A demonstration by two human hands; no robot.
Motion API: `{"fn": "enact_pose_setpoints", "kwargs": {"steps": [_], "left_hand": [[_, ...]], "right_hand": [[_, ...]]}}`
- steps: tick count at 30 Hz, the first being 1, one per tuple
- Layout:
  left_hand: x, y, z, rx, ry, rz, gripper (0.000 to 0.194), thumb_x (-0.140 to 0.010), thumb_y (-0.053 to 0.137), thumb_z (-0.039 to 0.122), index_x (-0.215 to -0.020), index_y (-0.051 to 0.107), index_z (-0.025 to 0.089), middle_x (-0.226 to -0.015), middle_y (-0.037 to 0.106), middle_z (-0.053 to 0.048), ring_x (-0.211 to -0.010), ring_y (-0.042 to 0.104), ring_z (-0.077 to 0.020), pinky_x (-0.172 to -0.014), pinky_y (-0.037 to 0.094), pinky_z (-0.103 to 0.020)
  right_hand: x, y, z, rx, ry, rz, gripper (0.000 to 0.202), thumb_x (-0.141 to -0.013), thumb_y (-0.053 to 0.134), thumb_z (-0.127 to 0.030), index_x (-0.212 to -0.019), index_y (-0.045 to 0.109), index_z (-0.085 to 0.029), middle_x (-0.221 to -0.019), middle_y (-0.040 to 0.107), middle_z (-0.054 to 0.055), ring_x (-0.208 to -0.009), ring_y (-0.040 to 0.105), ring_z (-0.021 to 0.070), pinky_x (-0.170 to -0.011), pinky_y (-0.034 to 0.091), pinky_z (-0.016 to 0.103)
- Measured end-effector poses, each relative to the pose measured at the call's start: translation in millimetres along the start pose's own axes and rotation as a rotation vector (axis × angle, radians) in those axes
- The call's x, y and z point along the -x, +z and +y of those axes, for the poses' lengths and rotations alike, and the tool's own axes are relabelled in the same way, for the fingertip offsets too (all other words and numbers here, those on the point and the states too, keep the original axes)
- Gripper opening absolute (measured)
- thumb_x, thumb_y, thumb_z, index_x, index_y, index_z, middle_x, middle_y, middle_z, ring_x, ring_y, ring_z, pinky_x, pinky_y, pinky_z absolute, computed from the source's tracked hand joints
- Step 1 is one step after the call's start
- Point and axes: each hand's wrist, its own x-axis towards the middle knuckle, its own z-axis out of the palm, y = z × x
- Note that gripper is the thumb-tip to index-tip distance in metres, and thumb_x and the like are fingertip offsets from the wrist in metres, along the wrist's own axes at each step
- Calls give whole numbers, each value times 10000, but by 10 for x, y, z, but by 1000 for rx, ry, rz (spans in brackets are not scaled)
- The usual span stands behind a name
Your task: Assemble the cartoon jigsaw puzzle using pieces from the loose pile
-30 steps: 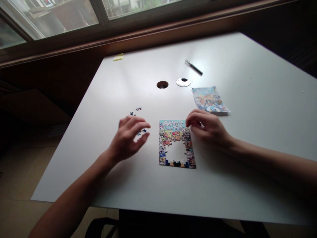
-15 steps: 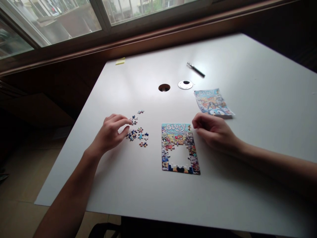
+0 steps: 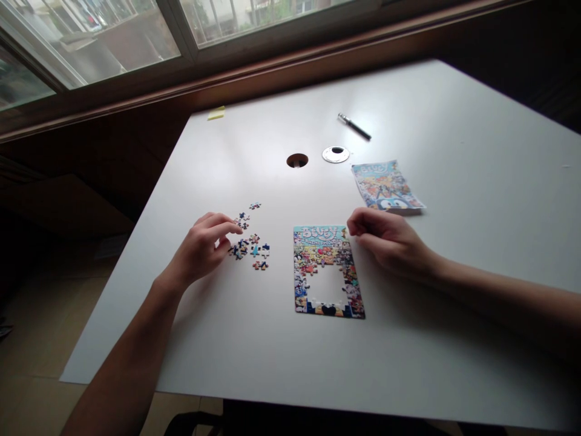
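Observation:
A jigsaw puzzle (image 3: 299, 233) lies flat on the white table, its border and top joined around a gap in the lower middle. Loose puzzle pieces (image 3: 261, 265) are scattered to its left. My left hand (image 3: 204, 248) is over the left side of these pieces, thumb and index finger apart, with nothing seen between them. Beside the puzzle's top right corner rests my right hand (image 3: 385, 239), its fingers curled into a loose fist. The inside of that fist is hidden.
A printed picture sheet (image 3: 385, 181) lies beyond my right hand. Farther back are a black pen (image 3: 354, 127), a round metal cover (image 3: 336, 155) and a hole in the table (image 3: 297, 160). Yellow tape (image 3: 216, 113) marks the far left corner, below a window.
The whole view has shifted slightly. My left index finger and thumb have moved a little over the loose pieces. My right hand keeps its place by the puzzle.

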Motion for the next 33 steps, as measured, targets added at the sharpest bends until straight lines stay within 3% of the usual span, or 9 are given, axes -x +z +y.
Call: {"fn": "enact_pose_setpoints", "kwargs": {"steps": [8, 33], "left_hand": [[11, -16, 0, 17, 11, -6, 480, -685, 399, -89, -941, 699, 184, -1013, 653, -40, -970, 613, -176, -795, 519, -280], [32, -10, 7, 86, -40, -65, 459, -688, 407, -86, -925, 682, 195, -983, 668, -20, -902, 629, -144, -710, 477, -230]], "right_hand": [[-3, -7, 2, 1, -8, -6, 159, -717, 496, -71, -765, 537, -217, -709, 503, 5, -661, 443, 163, -606, 323, 308], [5, 4, 29, 44, -13, 11, 203, -726, 499, -38, -810, 552, -215, -706, 473, -5, -649, 419, 145, -593, 300, 308]]}}
